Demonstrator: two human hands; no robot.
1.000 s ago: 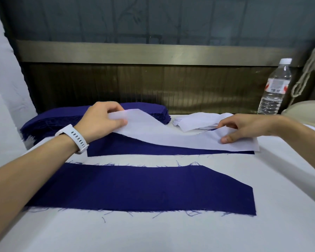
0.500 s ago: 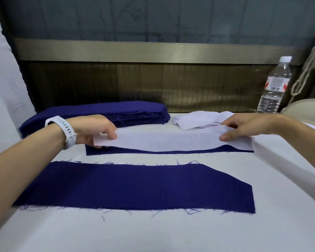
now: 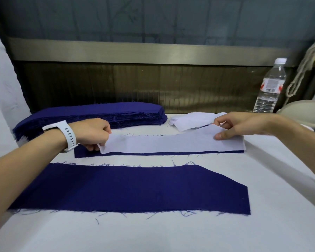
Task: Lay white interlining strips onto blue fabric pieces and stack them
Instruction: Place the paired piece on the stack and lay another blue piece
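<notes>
A white interlining strip (image 3: pixel 173 143) lies stretched over the far blue fabric piece (image 3: pixel 84 154), which shows only along its near edge and left end. My left hand (image 3: pixel 94 132) pinches the strip's left end with curled fingers. My right hand (image 3: pixel 239 125) pinches its right end, thumb on top. A second blue fabric piece (image 3: pixel 135 190) lies flat and bare nearer to me. A thick stack of blue pieces (image 3: pixel 98 113) sits at the back left. A small pile of white strips (image 3: pixel 191 120) lies behind the right hand.
The white table (image 3: pixel 171 233) extends toward me. A clear water bottle (image 3: pixel 270 88) stands at the back right beside a hanging rope (image 3: pixel 302 70). A pale rounded object (image 3: pixel 305 110) sits at the far right. A dark wall panel (image 3: pixel 153 84) closes the back.
The strip's raised left part has been lowered and pulled flat over the far blue piece. My left hand moved down and left; my right hand stayed at the right end.
</notes>
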